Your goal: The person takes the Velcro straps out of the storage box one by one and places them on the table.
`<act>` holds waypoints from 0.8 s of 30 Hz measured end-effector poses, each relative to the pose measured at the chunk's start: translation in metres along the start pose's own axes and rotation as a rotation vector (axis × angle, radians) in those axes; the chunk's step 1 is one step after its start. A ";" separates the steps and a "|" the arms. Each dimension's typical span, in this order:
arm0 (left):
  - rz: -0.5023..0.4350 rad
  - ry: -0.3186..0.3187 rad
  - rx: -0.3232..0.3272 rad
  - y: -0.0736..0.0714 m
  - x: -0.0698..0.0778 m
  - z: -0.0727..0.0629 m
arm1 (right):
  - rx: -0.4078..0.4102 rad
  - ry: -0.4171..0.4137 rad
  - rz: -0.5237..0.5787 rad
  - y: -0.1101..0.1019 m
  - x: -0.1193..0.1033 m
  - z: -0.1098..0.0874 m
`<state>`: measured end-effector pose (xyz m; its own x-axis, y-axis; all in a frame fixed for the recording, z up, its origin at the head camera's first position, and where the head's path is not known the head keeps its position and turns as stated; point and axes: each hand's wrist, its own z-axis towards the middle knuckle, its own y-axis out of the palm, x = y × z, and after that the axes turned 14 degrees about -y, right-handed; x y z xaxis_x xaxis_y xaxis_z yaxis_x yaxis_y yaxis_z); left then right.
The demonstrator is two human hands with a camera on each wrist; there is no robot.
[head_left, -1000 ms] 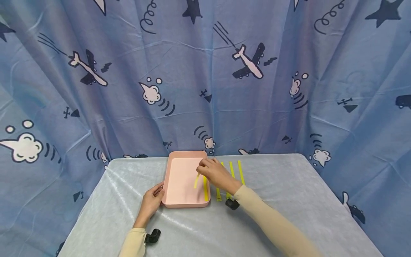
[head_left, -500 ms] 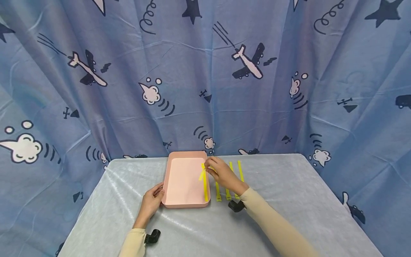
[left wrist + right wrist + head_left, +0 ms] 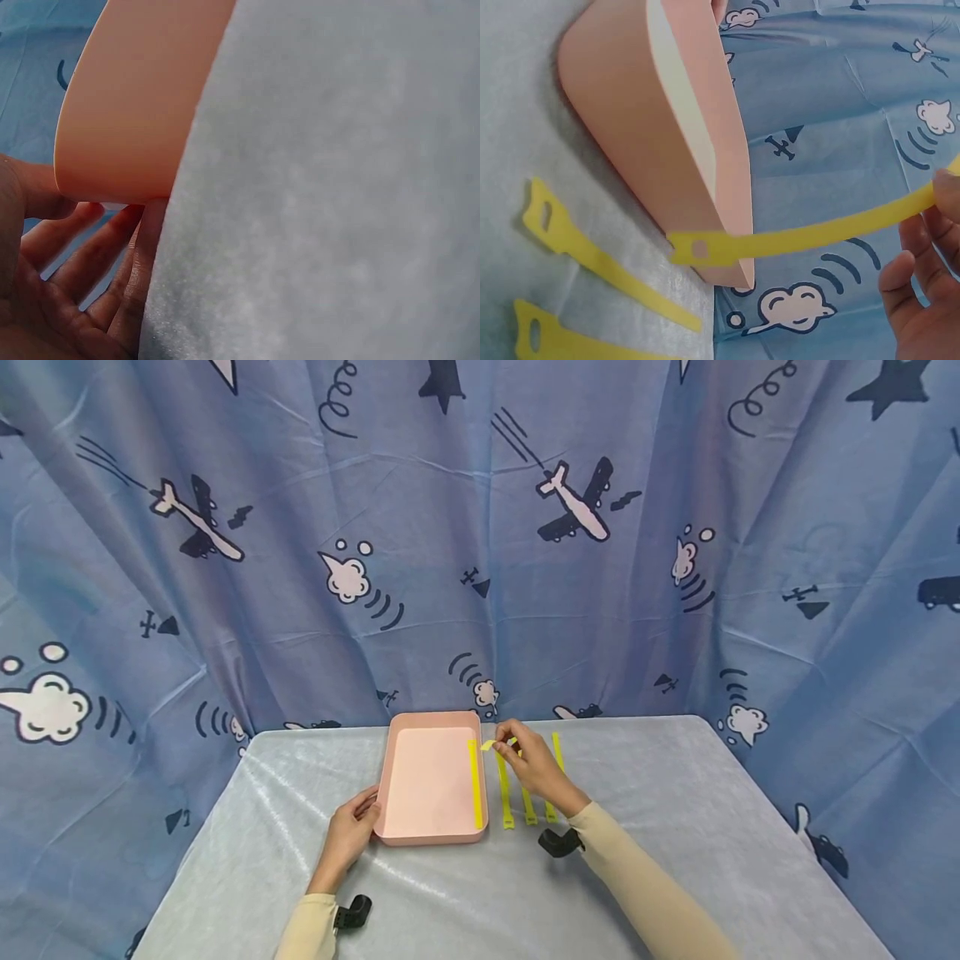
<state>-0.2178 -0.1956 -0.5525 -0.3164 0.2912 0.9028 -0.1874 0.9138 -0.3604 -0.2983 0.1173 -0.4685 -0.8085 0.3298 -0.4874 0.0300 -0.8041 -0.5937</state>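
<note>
A shallow pink tray (image 3: 431, 839) stands on the table, with a yellow strap (image 3: 476, 785) lying lengthwise inside its right wall. My left hand (image 3: 351, 835) holds the tray's left side near the front corner; in the left wrist view the thumb is at the rim and the fingertips are at the lower edge. My right hand (image 3: 528, 760) is raised just beyond the tray's right rim. Between thumb and fingers it pinches the plain end of another yellow hook-and-loop cable tie (image 3: 802, 241), whose slotted head hangs over by the tray's outer wall in the right wrist view.
Right of the tray, yellow cable ties (image 3: 506, 793) lie side by side on the grey cloth-covered table (image 3: 660, 793), partly hidden by my right hand. A blue patterned curtain (image 3: 420, 527) hangs behind the table's back edge.
My right hand has moved right, from over the tray to past its right rim, carrying the pinched cable tie. My left hand stays on the tray, which has not moved on the table.
</note>
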 end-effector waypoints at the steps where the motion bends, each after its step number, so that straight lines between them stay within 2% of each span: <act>1: 0.002 -0.004 0.000 0.000 0.000 0.000 | 0.004 0.022 0.012 -0.001 0.000 0.000; 9: -0.003 -0.023 -0.017 0.000 0.001 0.001 | 0.062 0.201 0.107 -0.006 0.002 -0.006; 15: 0.007 -0.017 -0.017 0.000 0.001 0.000 | 0.115 0.273 0.214 -0.008 0.003 -0.010; 22: 0.011 -0.018 -0.014 0.000 0.000 0.000 | 0.158 0.346 0.289 -0.009 0.010 -0.017; 24: 0.010 -0.018 -0.015 0.000 0.000 0.000 | 0.165 0.387 0.318 -0.013 0.005 -0.016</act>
<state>-0.2181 -0.1960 -0.5527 -0.3346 0.2958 0.8947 -0.1700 0.9149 -0.3661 -0.2935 0.1376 -0.4738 -0.4972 0.1898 -0.8466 0.1202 -0.9513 -0.2839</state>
